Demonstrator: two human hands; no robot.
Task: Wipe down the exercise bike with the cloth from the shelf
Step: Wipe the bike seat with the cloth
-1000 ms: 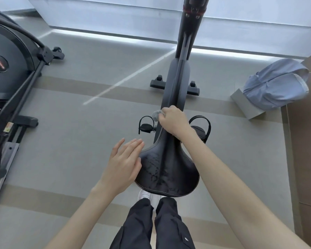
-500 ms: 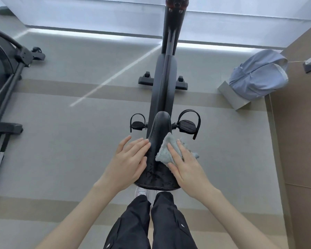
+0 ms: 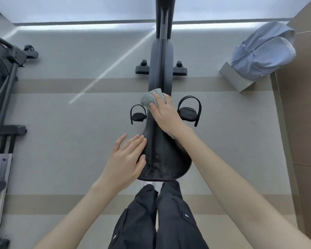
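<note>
our right hand [image 3: 167, 114] lies flat, fingers straight, pressing the grey cloth [image 3: 148, 98] onto the narrow nose of the saddle [image 3: 165, 155] | our left hand [image 3: 126, 159] is spread wide, fingertips resting on the saddle's left edge, holding nothing | exercise bike [image 3: 162, 56] straight ahead of us | blue backpack [image 3: 262, 53] far right

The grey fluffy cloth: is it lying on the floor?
No, the right hand presses the grey fluffy cloth onto the black padded saddle.
</note>
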